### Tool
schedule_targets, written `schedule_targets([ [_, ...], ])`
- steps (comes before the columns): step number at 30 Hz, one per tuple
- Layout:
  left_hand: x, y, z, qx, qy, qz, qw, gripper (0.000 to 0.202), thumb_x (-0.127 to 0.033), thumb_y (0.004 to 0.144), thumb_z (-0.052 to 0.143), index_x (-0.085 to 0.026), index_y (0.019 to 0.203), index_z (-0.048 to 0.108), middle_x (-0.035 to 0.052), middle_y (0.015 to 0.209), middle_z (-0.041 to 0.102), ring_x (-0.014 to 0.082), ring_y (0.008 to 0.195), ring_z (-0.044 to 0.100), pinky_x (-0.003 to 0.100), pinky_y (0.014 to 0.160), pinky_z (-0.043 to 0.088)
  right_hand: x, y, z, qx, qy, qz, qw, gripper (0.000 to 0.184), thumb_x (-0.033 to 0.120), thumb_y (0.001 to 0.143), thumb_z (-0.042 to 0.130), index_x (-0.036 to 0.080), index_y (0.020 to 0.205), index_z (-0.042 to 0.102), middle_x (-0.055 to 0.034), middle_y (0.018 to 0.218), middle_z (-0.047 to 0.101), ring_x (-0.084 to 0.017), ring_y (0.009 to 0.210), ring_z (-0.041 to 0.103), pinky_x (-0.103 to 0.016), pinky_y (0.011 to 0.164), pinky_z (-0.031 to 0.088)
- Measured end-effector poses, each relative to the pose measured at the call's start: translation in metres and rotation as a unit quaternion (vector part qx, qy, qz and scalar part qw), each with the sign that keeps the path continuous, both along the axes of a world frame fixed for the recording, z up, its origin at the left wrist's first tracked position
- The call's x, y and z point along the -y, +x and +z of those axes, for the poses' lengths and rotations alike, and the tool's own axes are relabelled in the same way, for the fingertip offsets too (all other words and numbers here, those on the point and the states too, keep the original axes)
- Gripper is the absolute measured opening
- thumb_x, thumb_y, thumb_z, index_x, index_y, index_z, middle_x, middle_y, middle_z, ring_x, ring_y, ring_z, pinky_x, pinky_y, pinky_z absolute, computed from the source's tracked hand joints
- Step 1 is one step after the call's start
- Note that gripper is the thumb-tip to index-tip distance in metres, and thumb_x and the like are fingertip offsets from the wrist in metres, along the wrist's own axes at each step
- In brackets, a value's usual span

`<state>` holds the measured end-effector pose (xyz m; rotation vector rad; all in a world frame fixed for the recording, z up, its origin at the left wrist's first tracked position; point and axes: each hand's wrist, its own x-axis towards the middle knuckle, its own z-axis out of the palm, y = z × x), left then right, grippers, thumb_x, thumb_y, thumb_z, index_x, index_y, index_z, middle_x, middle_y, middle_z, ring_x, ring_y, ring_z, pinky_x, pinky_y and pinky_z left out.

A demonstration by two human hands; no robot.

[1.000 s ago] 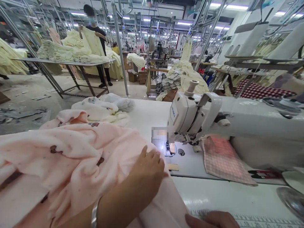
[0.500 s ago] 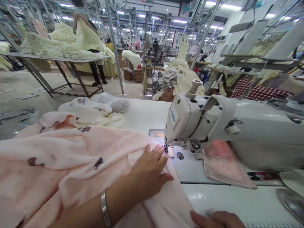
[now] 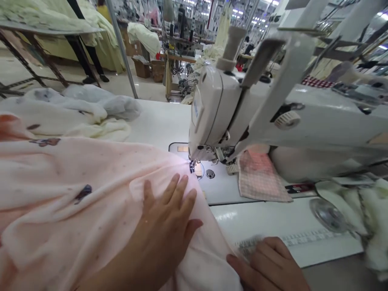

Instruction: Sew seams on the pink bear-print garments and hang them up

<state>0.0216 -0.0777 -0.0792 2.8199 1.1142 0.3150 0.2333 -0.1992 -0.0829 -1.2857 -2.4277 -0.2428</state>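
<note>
On the white table [image 3: 160,121], pink cloth [image 3: 112,194] spreads left of the sewing machine [image 3: 209,109], its edge at the presser foot [image 3: 192,166]. Left hand [image 3: 165,226] lies palm down on the cloth, fingers fanned; right hand [image 3: 269,262] curls at the cloth's near edge, cannot tell whether pinching.

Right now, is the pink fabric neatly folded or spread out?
Spread out, loosely creased: the pink fabric covers the view's lower left, and the left hand lies on it, fingers apart.

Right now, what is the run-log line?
left hand: spread on pink fabric | right hand: at fabric's edge | presser foot: at fabric's edge
</note>
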Motion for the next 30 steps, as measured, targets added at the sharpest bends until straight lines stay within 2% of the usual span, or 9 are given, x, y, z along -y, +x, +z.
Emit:
schedule_targets([
  [4, 0.004, -0.004, -0.007, 0.022, 0.024, -0.01, 0.999, 0.04, -0.033, 0.091, 0.04, -0.017, 0.127, 0.046, 0.0153, 0.145, 0.031, 0.035, 0.134, 0.026, 0.072, 0.099, 0.013, 0.001, -0.003, -0.001, -0.022, 0.0, -0.025, 0.999, 0.019, 0.011, 0.087, 0.044, 0.016, 0.093, 0.062, 0.0039, 0.051, 0.052, -0.012, 0.047, 0.044, -0.03, 0.055, 0.03],
  [9, 0.001, -0.006, -0.01, 0.03, 0.035, -0.02, 0.999, 0.042, -0.034, 0.09, 0.04, -0.017, 0.128, 0.046, 0.0161, 0.144, 0.032, 0.0359, 0.132, 0.028, 0.072, 0.098, 0.013, -0.001, 0.001, 0.001, -0.014, 0.007, -0.031, 0.999, 0.021, 0.011, 0.088, 0.044, 0.019, 0.089, 0.064, 0.0048, 0.05, 0.05, -0.011, 0.047, 0.045, -0.029, 0.055, 0.032],
  [11, -0.008, -0.008, -0.009, 0.031, 0.027, -0.036, 0.999, 0.044, -0.036, 0.091, 0.04, -0.016, 0.129, 0.044, 0.0165, 0.144, 0.033, 0.0357, 0.132, 0.029, 0.071, 0.099, 0.013, -0.006, 0.0, 0.003, -0.009, 0.008, -0.021, 1.0, 0.021, 0.014, 0.09, 0.045, 0.021, 0.089, 0.065, 0.0028, 0.058, 0.059, -0.012, 0.054, 0.049, -0.03, 0.058, 0.034],
  [13, -0.024, -0.011, -0.008, 0.026, 0.014, -0.053, 0.998, 0.047, -0.038, 0.091, 0.04, -0.015, 0.131, 0.041, 0.0173, 0.143, 0.034, 0.0349, 0.132, 0.029, 0.07, 0.1, 0.013, -0.016, -0.004, 0.004, -0.003, 0.014, -0.006, 1.0, 0.022, 0.015, 0.092, 0.045, 0.021, 0.09, 0.066, 0.0012, 0.081, 0.07, -0.015, 0.069, 0.055, -0.032, 0.065, 0.036],
  [15, -0.045, -0.014, -0.005, 0.021, 0.0, -0.077, 0.997, 0.047, -0.039, 0.091, 0.04, -0.014, 0.131, 0.041, 0.0172, 0.142, 0.036, 0.0331, 0.132, 0.029, 0.067, 0.103, 0.011, -0.03, -0.01, 0.002, 0.001, 0.032, 0.013, 0.999, 0.023, 0.017, 0.093, 0.044, 0.02, 0.089, 0.067, 0.0033, 0.101, 0.07, -0.016, 0.082, 0.056, -0.033, 0.072, 0.036],
  [16, -0.057, -0.015, -0.004, 0.019, -0.004, -0.088, 0.996, 0.046, -0.04, 0.091, 0.041, -0.015, 0.13, 0.042, 0.0168, 0.141, 0.037, 0.032, 0.132, 0.029, 0.065, 0.104, 0.009, -0.038, -0.014, 0.001, -0.002, 0.04, 0.022, 0.999, 0.023, 0.017, 0.093, 0.044, 0.02, 0.089, 0.067, 0.004, 0.104, 0.07, -0.017, 0.084, 0.056, -0.033, 0.073, 0.035],
  [22, -0.12, -0.015, 0.008, 0.019, -0.007, -0.138, 0.99, 0.039, -0.04, 0.091, 0.045, -0.019, 0.123, 0.049, 0.0129, 0.139, 0.042, 0.0261, 0.129, 0.035, 0.055, 0.109, 0.006, -0.089, -0.024, -0.002, -0.034, 0.006, 0.056, 0.998, 0.017, 0.016, 0.09, 0.049, 0.016, 0.094, 0.065, -0.0007, 0.102, 0.069, -0.017, 0.078, 0.054, -0.035, 0.069, 0.034],
  [26, -0.15, -0.009, 0.011, 0.021, -0.004, -0.156, 0.988, 0.039, -0.036, 0.089, 0.049, -0.019, 0.123, 0.049, 0.0118, 0.139, 0.042, 0.0246, 0.129, 0.036, 0.053, 0.11, 0.003, -0.115, -0.027, 0.0, -0.039, 0.004, 0.036, 0.999, 0.019, 0.016, 0.089, 0.046, 0.017, 0.089, 0.065, -0.0031, 0.096, 0.068, -0.018, 0.078, 0.054, -0.034, 0.069, 0.035],
  [30, -0.166, -0.005, 0.022, 0.009, 0.027, -0.116, 0.993, 0.035, -0.026, 0.089, 0.041, -0.015, 0.12, 0.052, 0.0086, 0.14, 0.042, 0.0234, 0.13, 0.034, 0.049, 0.11, 0.005, -0.131, -0.027, -0.006, 0.0, 0.034, 0.02, 0.999, 0.026, 0.013, 0.09, 0.04, 0.013, 0.094, 0.065, -0.0094, 0.086, 0.066, -0.02, 0.079, 0.056, -0.038, 0.077, 0.04],
])
